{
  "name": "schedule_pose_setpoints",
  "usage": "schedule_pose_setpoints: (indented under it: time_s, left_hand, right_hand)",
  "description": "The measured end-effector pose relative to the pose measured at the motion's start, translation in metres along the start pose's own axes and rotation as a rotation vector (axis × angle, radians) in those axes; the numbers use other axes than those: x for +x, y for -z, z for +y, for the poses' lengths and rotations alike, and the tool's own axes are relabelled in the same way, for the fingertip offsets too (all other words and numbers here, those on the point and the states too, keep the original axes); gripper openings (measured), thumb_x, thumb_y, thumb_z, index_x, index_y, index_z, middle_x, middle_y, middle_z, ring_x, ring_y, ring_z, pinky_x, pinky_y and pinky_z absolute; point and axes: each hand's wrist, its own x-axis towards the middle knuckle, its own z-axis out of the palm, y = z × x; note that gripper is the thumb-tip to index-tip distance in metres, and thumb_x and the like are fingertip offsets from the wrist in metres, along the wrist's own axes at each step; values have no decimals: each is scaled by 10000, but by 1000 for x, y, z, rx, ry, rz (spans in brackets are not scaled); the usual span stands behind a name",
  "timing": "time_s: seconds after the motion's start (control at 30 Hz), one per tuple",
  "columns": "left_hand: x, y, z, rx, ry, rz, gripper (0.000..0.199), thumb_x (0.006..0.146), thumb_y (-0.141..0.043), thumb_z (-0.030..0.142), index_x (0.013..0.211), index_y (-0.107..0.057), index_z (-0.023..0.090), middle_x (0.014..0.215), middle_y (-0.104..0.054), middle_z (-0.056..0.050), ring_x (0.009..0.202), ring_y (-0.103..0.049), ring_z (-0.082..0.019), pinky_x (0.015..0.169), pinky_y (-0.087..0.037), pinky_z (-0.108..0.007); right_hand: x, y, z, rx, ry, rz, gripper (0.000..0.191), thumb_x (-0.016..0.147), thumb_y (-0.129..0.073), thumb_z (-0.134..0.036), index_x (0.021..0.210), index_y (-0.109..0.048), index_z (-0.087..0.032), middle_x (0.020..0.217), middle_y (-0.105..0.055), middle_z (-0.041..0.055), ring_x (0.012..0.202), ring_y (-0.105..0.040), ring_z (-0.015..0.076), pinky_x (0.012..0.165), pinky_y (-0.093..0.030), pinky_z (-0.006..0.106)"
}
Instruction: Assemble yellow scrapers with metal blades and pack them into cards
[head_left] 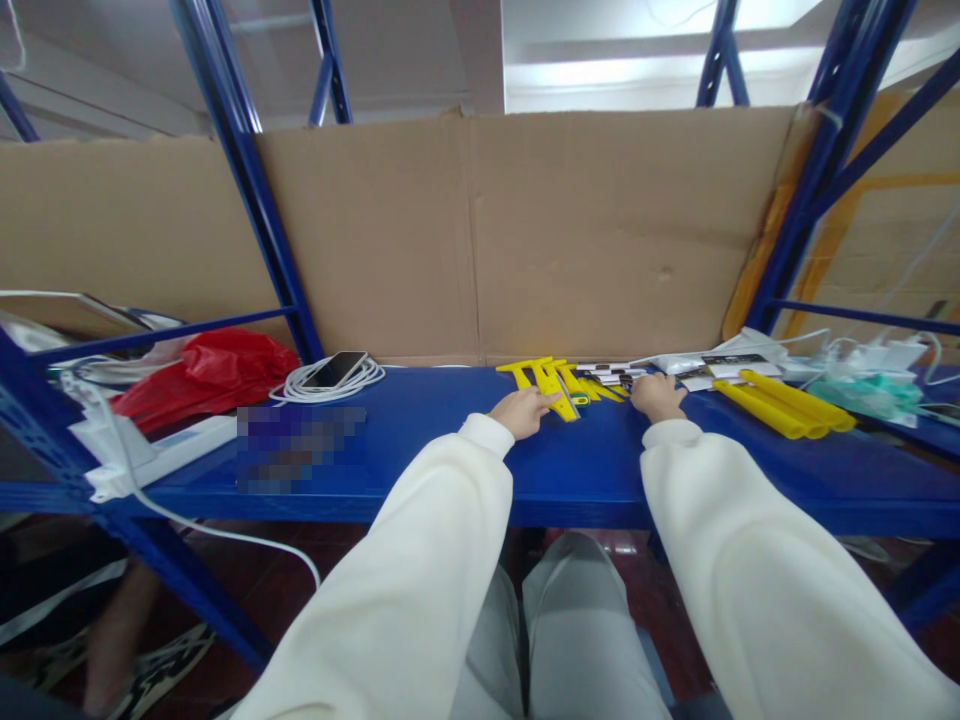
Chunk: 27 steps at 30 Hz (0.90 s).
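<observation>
My left hand is closed at the near edge of a small pile, its fingertips on a yellow T-shaped plastic scraper. More yellow T-shaped pieces lie just behind it, with a small green-and-yellow item beside them. My right hand is curled down by the black-and-white packets; what its fingers hold, if anything, is hidden. To the right of that hand lie several yellow tubes, side by side on the blue shelf.
Along the back stands a cardboard panel, between blue uprights. A phone rests on a coiled white cable. Farther left are a red bag and a white power strip. Another person's leg shows below.
</observation>
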Motion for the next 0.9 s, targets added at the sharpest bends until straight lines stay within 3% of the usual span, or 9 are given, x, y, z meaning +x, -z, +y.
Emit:
schedule_pose_setpoints:
  time_s: [0.33,0.63,0.9]
  left_hand:
    - [-2,3,1,-27,16,-31,473,1005,-510,194,1458,-618,275,1185,-711,-113,1136,-686,-242,996,-516,-303]
    - [-3,4,3,-34,26,-30,490,1006,-519,177,1479,-590,285,1212,-715,-116,1164,-686,-252,1015,-521,-319]
    - [-2,5,3,-38,27,-42,498,1010,-514,172,1487,-576,298,1236,-719,-103,1182,-682,-244,1020,-517,-309]
  right_hand:
    - [13,-8,3,111,-42,15,494,811,-710,-442,1228,-704,-178,1227,-673,238,1238,-581,400,965,-485,585]
    - [8,-4,-2,107,-98,-8,460,848,-672,-354,1263,-691,-155,1286,-661,251,1292,-566,390,996,-483,563]
    - [6,0,-4,80,-110,-54,494,833,-719,-419,1251,-690,-158,1286,-654,241,1276,-582,385,995,-492,534]
